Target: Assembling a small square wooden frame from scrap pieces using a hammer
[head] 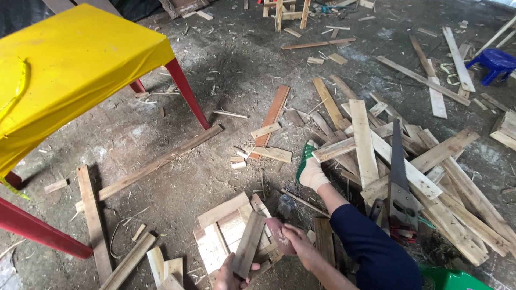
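Head view: hands [266, 258] on slat [248, 244], scrap-ringed bare floor [161, 129].

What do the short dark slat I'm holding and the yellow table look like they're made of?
Short dark slat, in the left hand: rough, unfinished weathered wood, grain visible. Yellow table: probably moulded plastic, given its smooth, glossy top; red legs.

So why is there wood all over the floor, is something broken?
Nothing is clearly broken, but it is messy. Wood offcuts and shavings lie scattered across the floor, and a handsaw rests loose on the pile. The left hand holds a dark slat.
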